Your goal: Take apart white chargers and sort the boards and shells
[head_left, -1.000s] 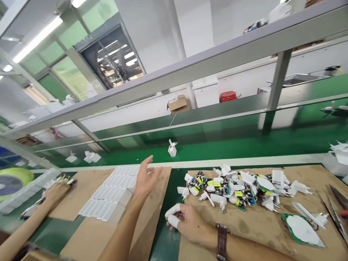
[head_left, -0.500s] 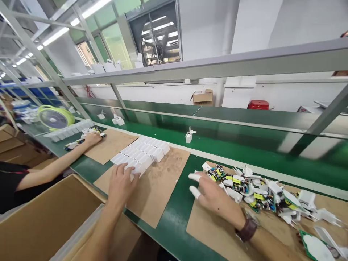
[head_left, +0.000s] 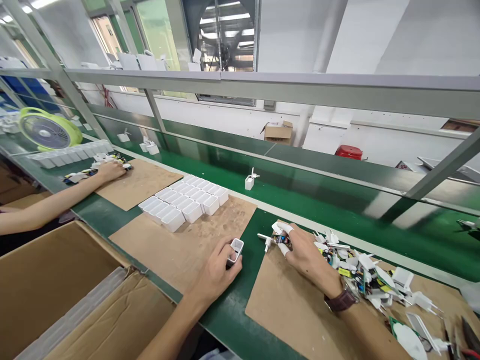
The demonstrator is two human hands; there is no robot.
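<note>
My left hand (head_left: 221, 267) is closed around a small white plastic charger case (head_left: 236, 249), its open end facing up. Rows of similar white cases (head_left: 180, 200) stand on the brown cardboard sheet (head_left: 150, 250) beyond it. With white covers on its thumb and a finger, my right hand (head_left: 300, 250) pinches a charger circuit board (head_left: 282, 240) with a white plug piece attached. Under and beside my right forearm, a heap of boards and white plug parts (head_left: 363, 270) covers another cardboard sheet (head_left: 277, 310).
One white charger unit (head_left: 250, 180) sits on the green belt (head_left: 210, 175) behind the bench. A co-worker's hand (head_left: 112, 170) is over parts at the left, near a green fan (head_left: 48, 130). An opened carton (head_left: 93, 275) stands at the near left; tools (head_left: 459, 335) lie at lower right.
My left hand has taken a case from the rows and moved right with it. My right hand has lifted a circuit board from the heap. The view has shifted slightly.
</note>
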